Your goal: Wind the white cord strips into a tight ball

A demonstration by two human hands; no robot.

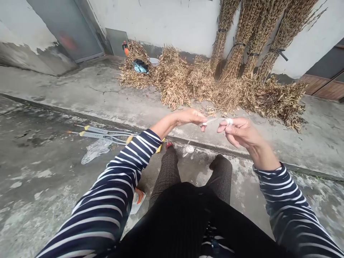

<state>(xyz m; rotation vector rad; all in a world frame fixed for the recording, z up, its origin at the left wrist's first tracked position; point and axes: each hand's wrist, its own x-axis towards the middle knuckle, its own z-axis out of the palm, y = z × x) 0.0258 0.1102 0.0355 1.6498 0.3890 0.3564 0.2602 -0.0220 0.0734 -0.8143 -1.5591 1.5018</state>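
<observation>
A thin white strand (213,120) stretches between my two hands in front of my knees. My left hand (188,117) pinches one end of it between thumb and fingertips. Around the index finger of my right hand (240,132) the white strand is looped, and the fingers are bent around it. On the concrete below, between my feet, lies a small white coil or ball (189,149) that looks like the same material. Whether it connects to the strand in my hands cannot be made out.
Crutches (102,134) and a clear plastic bag (96,150) lie on the ground at left. A white and orange packet (138,201) is beside my left leg. Dry plant heaps (174,77) and upright tied bundles (249,39) line the wall beyond a low concrete step (120,96).
</observation>
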